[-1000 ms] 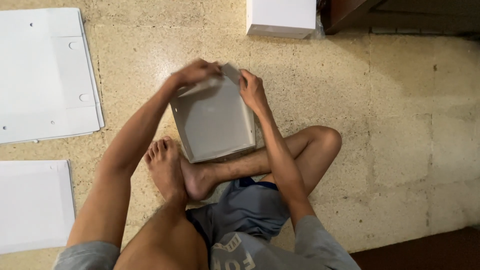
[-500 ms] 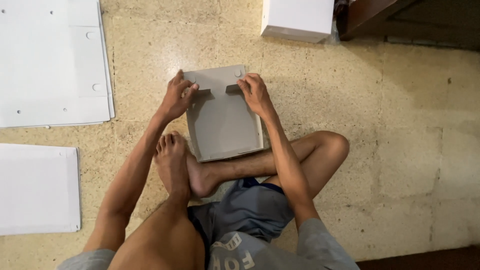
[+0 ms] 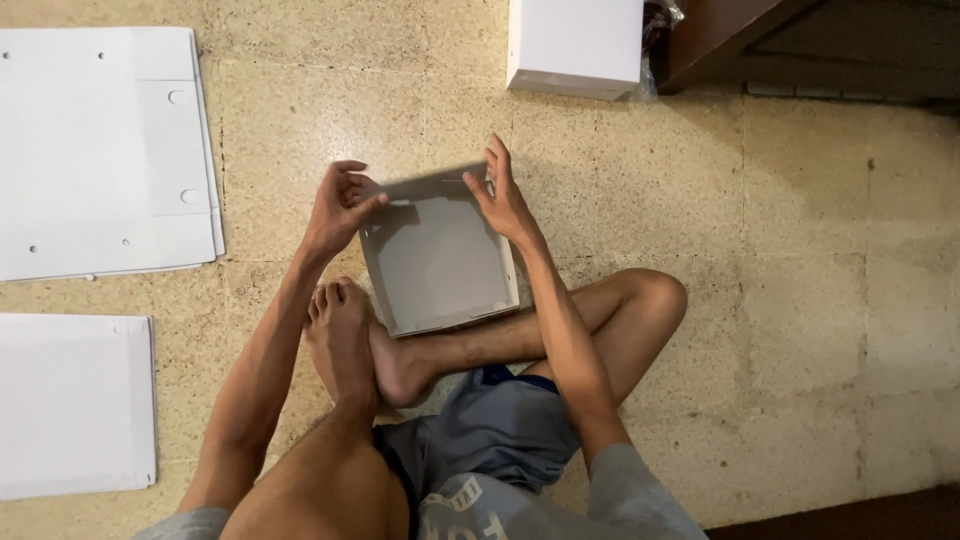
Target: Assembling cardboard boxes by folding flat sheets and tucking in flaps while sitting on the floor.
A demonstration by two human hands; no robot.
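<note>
Fingers (image 3: 372,203) of 2 hands on 1 grey box (image 3: 435,260), 2 flat card stacks (image 3: 100,150)

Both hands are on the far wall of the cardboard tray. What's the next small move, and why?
Probably press the far wall's two ends down into the side walls. The left hand and right hand pinch the grey tray at its far corners, where that wall looks blurred and not yet seated.

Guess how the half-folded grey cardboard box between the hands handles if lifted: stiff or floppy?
Probably light and somewhat floppy: the half-folded grey cardboard box has thin walls, and its far flap looks unlocked, pinched by the left hand and right hand. The flat base shouldn't roll; it likely slides on the smooth stone floor.
</note>
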